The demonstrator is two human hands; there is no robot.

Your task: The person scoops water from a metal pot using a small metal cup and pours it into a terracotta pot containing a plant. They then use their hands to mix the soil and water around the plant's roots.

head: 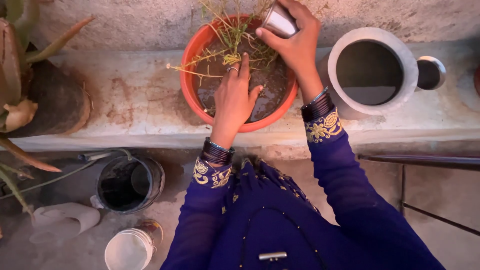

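Blue embroidered sleeves (300, 215) lay nearest the lens. Beyond them stood one orange pot (189, 90) on the ledge (135, 100), its soil (272, 92) already wet and pooled; watering looked well advanced. Over the pot's far rim the right hand (295, 42) clamped one tilted steel cup (279, 21). The left hand (234, 97) rested fingers-together at the plant (231, 35). Right of the pot: one grey water vessel (372, 37). Below it: two buckets (130, 184).

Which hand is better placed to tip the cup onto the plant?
Probably right: the right hand already holds the steel cup tilted over the orange pot. The left hand rests on the wet soil.
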